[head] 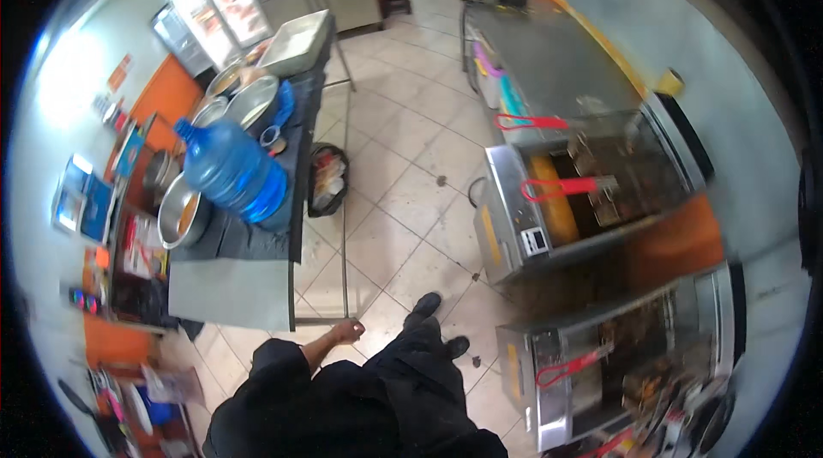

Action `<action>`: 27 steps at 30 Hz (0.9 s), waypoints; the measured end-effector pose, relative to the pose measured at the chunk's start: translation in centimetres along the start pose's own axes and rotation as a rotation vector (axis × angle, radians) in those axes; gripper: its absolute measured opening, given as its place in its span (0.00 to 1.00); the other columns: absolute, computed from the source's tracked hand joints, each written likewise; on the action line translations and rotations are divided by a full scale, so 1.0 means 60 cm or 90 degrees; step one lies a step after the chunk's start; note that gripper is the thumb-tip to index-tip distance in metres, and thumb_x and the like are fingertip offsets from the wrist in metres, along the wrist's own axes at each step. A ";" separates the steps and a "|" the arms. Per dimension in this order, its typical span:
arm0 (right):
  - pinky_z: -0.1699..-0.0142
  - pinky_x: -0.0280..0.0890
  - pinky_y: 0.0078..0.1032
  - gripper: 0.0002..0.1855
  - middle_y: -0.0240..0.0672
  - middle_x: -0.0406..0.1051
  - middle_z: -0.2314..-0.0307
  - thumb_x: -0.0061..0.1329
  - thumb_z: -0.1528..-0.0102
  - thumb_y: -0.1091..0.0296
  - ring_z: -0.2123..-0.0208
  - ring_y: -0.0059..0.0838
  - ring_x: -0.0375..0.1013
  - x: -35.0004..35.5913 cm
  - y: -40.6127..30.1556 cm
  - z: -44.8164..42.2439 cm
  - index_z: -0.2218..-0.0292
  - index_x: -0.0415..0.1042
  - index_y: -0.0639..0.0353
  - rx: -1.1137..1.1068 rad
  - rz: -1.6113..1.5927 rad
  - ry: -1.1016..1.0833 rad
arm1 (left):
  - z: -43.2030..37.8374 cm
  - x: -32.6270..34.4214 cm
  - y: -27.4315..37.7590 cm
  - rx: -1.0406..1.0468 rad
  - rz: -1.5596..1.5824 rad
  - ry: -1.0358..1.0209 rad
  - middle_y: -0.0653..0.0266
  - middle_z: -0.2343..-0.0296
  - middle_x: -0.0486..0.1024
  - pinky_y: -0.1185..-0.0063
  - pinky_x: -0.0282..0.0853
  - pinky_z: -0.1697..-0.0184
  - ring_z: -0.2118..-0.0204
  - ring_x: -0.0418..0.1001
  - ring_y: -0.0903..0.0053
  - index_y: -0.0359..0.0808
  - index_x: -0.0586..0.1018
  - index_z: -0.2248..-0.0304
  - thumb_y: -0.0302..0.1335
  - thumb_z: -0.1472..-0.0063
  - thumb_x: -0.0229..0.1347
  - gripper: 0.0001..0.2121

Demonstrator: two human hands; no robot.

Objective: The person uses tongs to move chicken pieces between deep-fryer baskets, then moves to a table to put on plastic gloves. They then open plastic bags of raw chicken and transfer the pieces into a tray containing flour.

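Observation:
My left hand (349, 330) hangs beside the near end of the dark worktable (228, 249), low over the tiled floor. Its fingers look loosely curled, and nothing shows in it; the grip is too small to make out. My right hand is out of view. On the table stands a large blue water jug (235, 168). To its left is a metal bowl (184, 213) with orange-brown contents. Farther along are a wide metal bowl (251, 104), a small cup (271, 136) and a pale rectangular tray (296, 43).
Two deep fryers (508, 213) (546, 387) line the right side, their red-handled baskets (562, 186) jutting toward the aisle. Beyond them stands a metal worktable (546, 46). A lined waste bin (328, 181) sits beside the left table. A lit display fridge (218, 8) stands at the far left.

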State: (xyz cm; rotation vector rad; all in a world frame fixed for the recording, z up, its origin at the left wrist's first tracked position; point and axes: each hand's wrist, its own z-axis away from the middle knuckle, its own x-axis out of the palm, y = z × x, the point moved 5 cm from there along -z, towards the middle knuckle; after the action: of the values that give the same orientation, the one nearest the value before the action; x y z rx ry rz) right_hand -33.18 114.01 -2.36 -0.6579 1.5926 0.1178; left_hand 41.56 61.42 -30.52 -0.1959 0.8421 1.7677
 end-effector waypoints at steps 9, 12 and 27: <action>0.51 0.66 0.33 0.26 0.51 0.70 0.54 0.47 0.42 0.57 0.57 0.47 0.73 0.061 -0.683 -0.063 0.48 0.65 0.66 -0.236 -0.186 0.035 | 0.000 -0.060 0.052 0.056 0.013 0.066 0.63 0.72 0.80 0.74 0.74 0.64 0.72 0.79 0.74 0.39 0.77 0.57 0.42 0.38 0.47 0.18; 0.52 0.67 0.33 0.26 0.50 0.70 0.55 0.48 0.42 0.56 0.58 0.46 0.73 0.095 -0.826 -0.040 0.48 0.66 0.65 -0.285 -0.232 -0.029 | 0.006 -0.094 0.047 0.021 0.093 0.076 0.55 0.70 0.81 0.70 0.72 0.55 0.64 0.79 0.65 0.40 0.80 0.60 0.40 0.40 0.48 0.16; 0.56 0.70 0.33 0.26 0.49 0.71 0.57 0.52 0.45 0.53 0.61 0.43 0.75 0.151 -1.207 0.031 0.51 0.68 0.62 -0.376 -0.328 -0.176 | -0.178 -0.455 0.039 0.181 0.184 0.172 0.61 0.70 0.79 0.73 0.71 0.62 0.68 0.78 0.73 0.36 0.76 0.56 0.38 0.36 0.48 0.16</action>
State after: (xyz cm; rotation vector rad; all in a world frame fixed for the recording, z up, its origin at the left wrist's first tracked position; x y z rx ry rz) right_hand 2.87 51.90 10.84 -1.4260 1.0733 0.2869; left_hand 46.75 33.42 -23.16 -0.1303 1.3618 1.8874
